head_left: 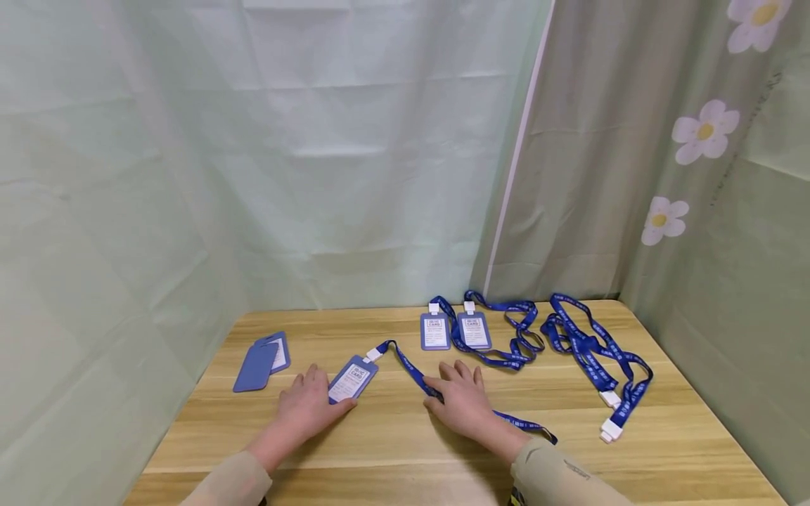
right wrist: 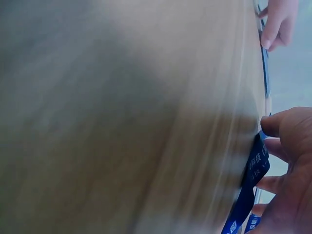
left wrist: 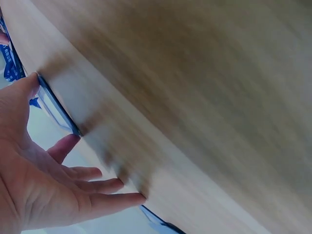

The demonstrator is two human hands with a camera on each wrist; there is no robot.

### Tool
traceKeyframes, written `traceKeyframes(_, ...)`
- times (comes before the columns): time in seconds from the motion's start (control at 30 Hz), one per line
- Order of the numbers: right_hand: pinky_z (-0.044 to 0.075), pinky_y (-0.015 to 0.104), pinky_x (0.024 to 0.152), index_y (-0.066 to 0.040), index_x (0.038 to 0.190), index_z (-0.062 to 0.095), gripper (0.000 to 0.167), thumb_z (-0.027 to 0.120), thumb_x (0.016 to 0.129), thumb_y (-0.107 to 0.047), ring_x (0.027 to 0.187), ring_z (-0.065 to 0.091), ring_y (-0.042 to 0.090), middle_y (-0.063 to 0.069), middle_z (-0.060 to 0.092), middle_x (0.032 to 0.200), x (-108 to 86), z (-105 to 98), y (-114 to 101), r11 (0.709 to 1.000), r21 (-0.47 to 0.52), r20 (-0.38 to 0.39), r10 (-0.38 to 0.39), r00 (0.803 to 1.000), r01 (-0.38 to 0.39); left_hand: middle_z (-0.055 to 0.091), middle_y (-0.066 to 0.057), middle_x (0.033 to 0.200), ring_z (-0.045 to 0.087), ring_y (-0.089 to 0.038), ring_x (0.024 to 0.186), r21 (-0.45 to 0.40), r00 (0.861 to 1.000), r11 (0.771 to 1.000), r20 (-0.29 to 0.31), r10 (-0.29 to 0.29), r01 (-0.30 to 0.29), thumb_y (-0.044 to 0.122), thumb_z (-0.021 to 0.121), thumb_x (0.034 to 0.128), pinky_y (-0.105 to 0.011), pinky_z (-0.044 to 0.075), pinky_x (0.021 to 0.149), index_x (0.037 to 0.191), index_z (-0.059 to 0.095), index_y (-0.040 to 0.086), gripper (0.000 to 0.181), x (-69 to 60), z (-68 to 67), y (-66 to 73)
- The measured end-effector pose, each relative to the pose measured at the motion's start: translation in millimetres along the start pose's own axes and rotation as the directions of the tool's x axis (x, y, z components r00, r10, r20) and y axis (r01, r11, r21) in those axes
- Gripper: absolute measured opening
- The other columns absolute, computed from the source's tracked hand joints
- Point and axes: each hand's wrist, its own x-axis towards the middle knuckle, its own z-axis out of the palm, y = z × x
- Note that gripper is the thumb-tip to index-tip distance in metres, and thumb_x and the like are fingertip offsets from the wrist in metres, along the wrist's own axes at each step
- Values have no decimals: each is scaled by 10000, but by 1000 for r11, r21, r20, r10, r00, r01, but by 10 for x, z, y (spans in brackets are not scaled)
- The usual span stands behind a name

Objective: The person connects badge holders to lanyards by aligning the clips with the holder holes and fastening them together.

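Note:
My left hand grips a blue badge holder by its edges, thumb on one side and forefinger on the other, as the left wrist view also shows. The holder lies on the table with its printed card facing up. A white clip joins it to a blue lanyard with pale lettering. My right hand pinches this lanyard between thumb and fingers, low over the wood. Under the hand part of the strap is hidden; its far end comes out beside the right wrist.
Left of my left hand, two blue holders overlap on the wooden table. At the back, two badge holders lie with lanyards attached. Tangled loose lanyards with white clips lie at the right. Curtains enclose the table.

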Motion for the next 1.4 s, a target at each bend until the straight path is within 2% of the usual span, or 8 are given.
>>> traceKeyframes(0.23,163,768,1122,-219,1441,616,500,681,980,-400,1422,370,474,148,475,1542,-132,-32,34,997,-36,28,-70,997,71,494,-307,1410,506,-498,1210,-58,1000,998,-12,-5,4,720,728,795,-758,394,939,1105,564,22,781,-55,18,3)
traceKeyframes(0.4,222,767,1103,-211,1411,640,490,739,948,-335,1374,449,449,126,551,1474,-379,-131,156,986,-80,-10,-148,989,147,408,-347,1507,400,-576,1350,-90,994,990,-12,110,-111,672,710,848,-830,286,997,1363,562,18,846,-158,-16,-85)
traceKeyframes(0.5,251,756,1099,-205,1373,669,478,785,912,-255,1342,491,434,118,594,1427,-545,-208,274,979,-99,-59,-185,981,179,387,-303,1551,347,-546,1411,-95,974,970,13,227,-225,647,684,887,-813,259,1039,1459,541,96,807,-228,-42,-184)
traceKeyframes(0.63,271,746,1097,-191,1317,706,494,826,844,-116,1297,534,424,107,648,1350,-738,-343,436,968,-139,-121,-225,967,208,381,-220,1589,292,-510,1458,-99,925,924,53,376,-370,637,642,923,-770,237,1093,1454,579,192,696,-329,-70,-316)
traceKeyframes(0.8,330,713,1081,-180,1202,763,435,850,791,-69,1177,608,351,39,712,1172,-873,-453,630,946,-229,-196,-274,942,228,348,-193,1617,253,-491,1483,-112,897,902,108,429,-417,658,585,947,-752,196,1124,1488,555,212,702,-409,-115,-368)
traceKeyframes(1.0,438,614,1039,-164,1033,807,251,828,805,-59,1021,642,255,-9,728,1029,-835,-416,766,917,-298,-235,-340,911,266,341,-186,1623,250,-482,1488,-86,901,909,127,415,-407,671,545,962,-729,184,1143,1528,513,228,719,-422,-133,-315)
traceKeyframes(1.23,406,621,1073,-130,1163,781,240,723,932,-106,1153,626,292,37,718,1237,-694,-355,663,916,-264,-96,-337,937,303,357,-184,1613,270,-474,1481,-30,923,929,110,369,-368,679,525,969,-716,197,1149,1534,505,258,705,-377,-102,-165)
traceKeyframes(1.4,356,651,1103,-120,1242,748,280,695,976,-192,1242,592,331,55,684,1324,-558,-332,581,917,-228,-48,-346,937,327,361,-202,1602,278,-478,1474,8,942,948,114,314,-317,695,502,969,-691,193,1166,1540,495,273,710,-291,-52,-41)
